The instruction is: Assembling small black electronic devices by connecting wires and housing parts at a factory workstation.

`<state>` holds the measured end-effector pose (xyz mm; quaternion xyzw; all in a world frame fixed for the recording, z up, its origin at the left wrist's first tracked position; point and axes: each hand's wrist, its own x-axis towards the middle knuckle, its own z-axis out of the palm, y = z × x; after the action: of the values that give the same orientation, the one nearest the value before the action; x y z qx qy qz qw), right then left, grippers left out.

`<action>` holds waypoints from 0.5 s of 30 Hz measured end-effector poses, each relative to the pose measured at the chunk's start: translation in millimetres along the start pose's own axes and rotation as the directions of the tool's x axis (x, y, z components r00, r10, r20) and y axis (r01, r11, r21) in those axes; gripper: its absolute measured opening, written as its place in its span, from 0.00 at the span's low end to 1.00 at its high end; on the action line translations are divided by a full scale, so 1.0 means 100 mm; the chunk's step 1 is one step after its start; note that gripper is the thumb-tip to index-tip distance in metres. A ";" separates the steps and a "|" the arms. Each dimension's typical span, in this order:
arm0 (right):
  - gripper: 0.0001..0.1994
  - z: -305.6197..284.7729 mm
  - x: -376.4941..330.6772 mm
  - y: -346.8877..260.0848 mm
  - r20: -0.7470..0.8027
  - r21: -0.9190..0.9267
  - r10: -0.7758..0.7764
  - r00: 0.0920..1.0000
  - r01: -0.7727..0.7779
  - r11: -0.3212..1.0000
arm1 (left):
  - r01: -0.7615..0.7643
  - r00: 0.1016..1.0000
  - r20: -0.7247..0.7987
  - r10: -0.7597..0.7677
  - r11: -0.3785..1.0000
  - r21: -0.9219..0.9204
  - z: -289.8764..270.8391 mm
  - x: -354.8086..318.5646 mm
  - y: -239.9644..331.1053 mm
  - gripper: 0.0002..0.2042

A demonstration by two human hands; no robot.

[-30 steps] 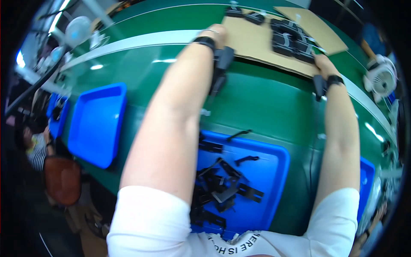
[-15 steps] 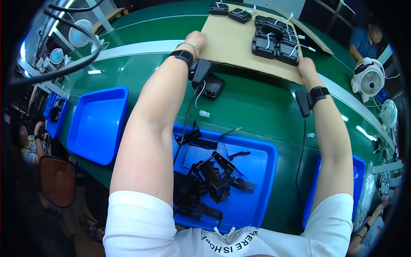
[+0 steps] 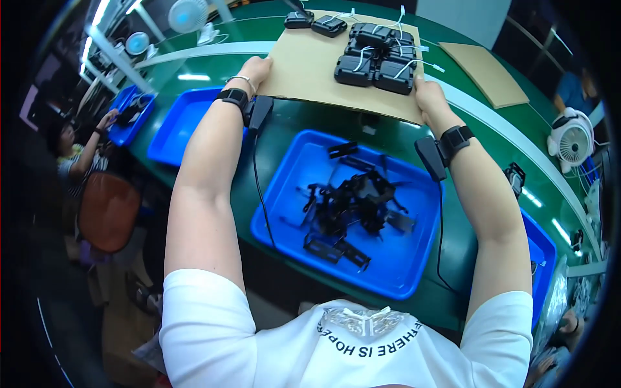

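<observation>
A flat sheet of brown cardboard point(image 3: 301, 71) spans between my outstretched arms. My left hand point(image 3: 257, 70) is closed on its left edge and my right hand point(image 3: 429, 100) grips its near right corner. Several black boxy units point(image 3: 354, 70) with white cables and plugs are on the sheet, most grouped on its right half, some stacked. Two more units point(image 3: 328, 26) sit near its far left corner. Nearer me, a blue tray point(image 3: 407, 262) holds a loose heap of black bracket-like parts point(image 3: 356, 200). What lies under the cardboard is mostly hidden.
Another blue tray point(image 3: 171, 132) stands to the left, and a third point(image 3: 544, 252) lies beside my right arm. A second cardboard piece point(image 3: 488, 77) rests on the green table at far right. A white fan point(image 3: 572, 145) stands near it. Co-workers sit at both sides.
My view has shifted, so the tray of black parts now shows whole and the cardboard appears farther left. Both hands keep hold of the cardboard. A black unit near its front edge has gone from sight.
</observation>
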<state>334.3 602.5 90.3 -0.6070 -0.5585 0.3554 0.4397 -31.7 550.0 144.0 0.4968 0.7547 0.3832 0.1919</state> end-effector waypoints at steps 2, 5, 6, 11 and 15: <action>0.23 -0.18 0.11 0.07 0.033 -0.002 -0.019 0.999 0.020 1.000 | 0.007 1.000 -0.020 -0.006 0.999 0.047 0.07 -0.07 0.14 0.23; 0.25 -0.39 -0.02 -0.09 0.102 -0.066 -0.145 0.984 0.152 0.986 | 0.033 0.996 -0.081 -0.025 0.994 0.102 0.03 -0.26 0.21 0.24; 0.25 -0.52 0.06 -0.06 0.137 -0.058 -0.197 0.971 0.206 0.977 | 0.044 0.996 -0.081 -0.038 0.996 0.077 0.08 -0.35 0.34 0.24; 0.20 -0.96 0.22 -0.29 0.483 -0.035 -0.012 0.876 0.033 0.999 | 0.110 0.989 -0.121 -0.088 0.975 0.194 0.07 -0.57 0.69 0.23; 0.18 -1.43 0.26 -0.68 0.652 -0.044 0.128 0.747 -0.131 0.990 | 0.129 0.985 -0.138 -0.100 0.966 0.226 0.05 -0.65 0.83 0.23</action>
<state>444.8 608.3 206.9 -0.4812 -0.6323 0.5756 0.1931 50.2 511.3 198.9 0.4464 0.8326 0.3103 0.1062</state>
